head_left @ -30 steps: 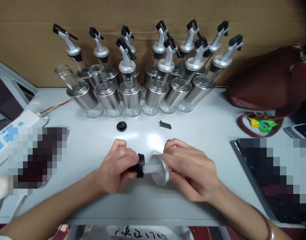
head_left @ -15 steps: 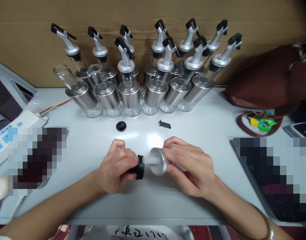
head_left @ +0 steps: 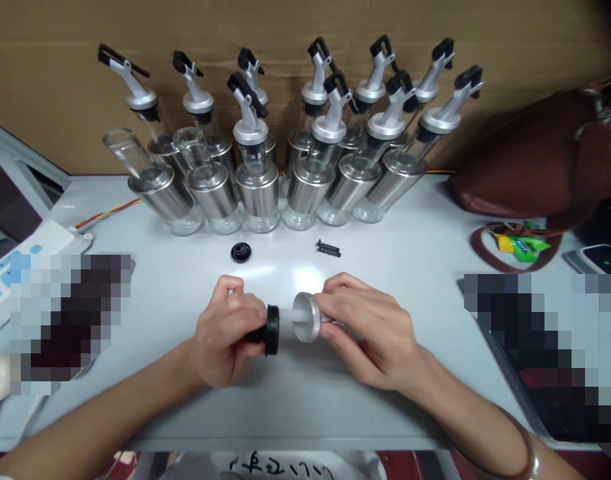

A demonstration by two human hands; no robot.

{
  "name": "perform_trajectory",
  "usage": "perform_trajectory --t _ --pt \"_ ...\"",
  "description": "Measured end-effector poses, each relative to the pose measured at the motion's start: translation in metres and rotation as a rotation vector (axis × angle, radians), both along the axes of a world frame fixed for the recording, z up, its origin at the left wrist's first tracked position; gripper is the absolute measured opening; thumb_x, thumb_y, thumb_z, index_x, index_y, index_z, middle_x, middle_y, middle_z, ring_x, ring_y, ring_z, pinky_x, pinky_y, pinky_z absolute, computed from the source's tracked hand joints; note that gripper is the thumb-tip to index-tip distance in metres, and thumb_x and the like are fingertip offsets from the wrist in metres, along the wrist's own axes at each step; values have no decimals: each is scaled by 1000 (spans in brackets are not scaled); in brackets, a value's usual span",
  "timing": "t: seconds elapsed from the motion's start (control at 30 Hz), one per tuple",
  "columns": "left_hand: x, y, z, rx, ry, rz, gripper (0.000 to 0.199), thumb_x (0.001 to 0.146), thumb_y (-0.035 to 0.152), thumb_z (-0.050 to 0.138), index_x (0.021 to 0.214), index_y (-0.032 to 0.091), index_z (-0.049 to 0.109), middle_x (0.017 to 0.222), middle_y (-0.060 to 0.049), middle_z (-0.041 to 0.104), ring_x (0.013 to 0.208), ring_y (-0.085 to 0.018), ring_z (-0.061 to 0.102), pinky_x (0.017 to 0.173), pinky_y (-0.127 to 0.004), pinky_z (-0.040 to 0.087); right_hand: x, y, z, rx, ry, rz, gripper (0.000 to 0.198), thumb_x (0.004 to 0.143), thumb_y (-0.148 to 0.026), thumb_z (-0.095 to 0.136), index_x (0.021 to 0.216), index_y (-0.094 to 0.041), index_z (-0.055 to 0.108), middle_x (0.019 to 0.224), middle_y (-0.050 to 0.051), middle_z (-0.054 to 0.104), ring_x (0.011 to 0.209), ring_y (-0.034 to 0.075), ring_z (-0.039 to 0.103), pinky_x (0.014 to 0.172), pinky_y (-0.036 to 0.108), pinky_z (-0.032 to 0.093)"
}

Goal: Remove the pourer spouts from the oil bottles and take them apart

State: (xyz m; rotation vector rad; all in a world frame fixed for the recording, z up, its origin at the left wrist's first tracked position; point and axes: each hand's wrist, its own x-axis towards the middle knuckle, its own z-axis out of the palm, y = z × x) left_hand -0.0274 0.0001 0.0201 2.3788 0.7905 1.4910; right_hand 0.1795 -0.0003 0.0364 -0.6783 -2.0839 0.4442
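My left hand [head_left: 228, 333] is closed round a black ribbed stopper [head_left: 271, 330], its wide rim facing right. My right hand [head_left: 370, 333] grips a silver pourer spout [head_left: 308, 317] by its neck, which the fingers mostly hide. From the spout's round cap a pale, translucent tube [head_left: 286, 316] runs left to the stopper; whether its end is inside cannot be made out. Beyond the hands a black round cap piece [head_left: 241, 252] and some small black lever parts [head_left: 328, 249] lie on the white table [head_left: 185, 413].
Glass oil bottles with steel sleeves [head_left: 258, 190] stand in two rows at the back, most topped with pourers; two in front are uncapped. A power strip [head_left: 30, 267] and a blurred phone [head_left: 75, 313] lie left. A brown bag [head_left: 525, 153] and a blurred tablet [head_left: 490, 353] are right.
Both hands have shifted slightly left with the stopper and the spout. Both grips are the same, and the tube still spans the gap between the two parts.
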Motion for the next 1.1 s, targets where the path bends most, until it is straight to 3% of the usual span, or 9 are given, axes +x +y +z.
perform_trajectory --t 0.2,0.53,0.73,0.87,1.1 --pt "2 2 7 31 145 -82 25 101 25 31 90 18 52 66 2 61 52 -11 54 62 -33 40 0 0 0 2 27 -34 15 95 -17 44 91 -16 59 64 2 59 56 14 47 61 31 49" --pt "3 5 9 69 210 -50 29 104 29 28 90 17 50 69 3 63 54 -10 55 66 -33 35 0 0 0 -4 56 16 16 95 -19 46 92 -15 61 61 0 57 52 13 45 60 30 48" --pt "0 6 1 5 196 -15 26 103 32 30 96 20 51 71 2 65 55 -12 56 69 -36 33 0 -1 3 -17 66 52 18 96 -20 44 92 -16 61 59 0 54 51 13 44 60 31 47" --pt "-3 5 -5 -35 89 16 21 101 34 35 107 21 50 74 1 65 58 -14 56 71 -36 37 -3 -2 2 -12 -54 100 25 98 -21 42 87 -12 62 58 -1 53 50 12 43 62 29 46" --pt "-1 2 5 -6 176 -55 24 102 29 30 95 20 51 72 1 66 56 -13 57 68 -35 37 -2 2 -4 29 -112 -14 20 97 -19 45 88 -12 62 62 1 58 54 12 47 67 28 49"
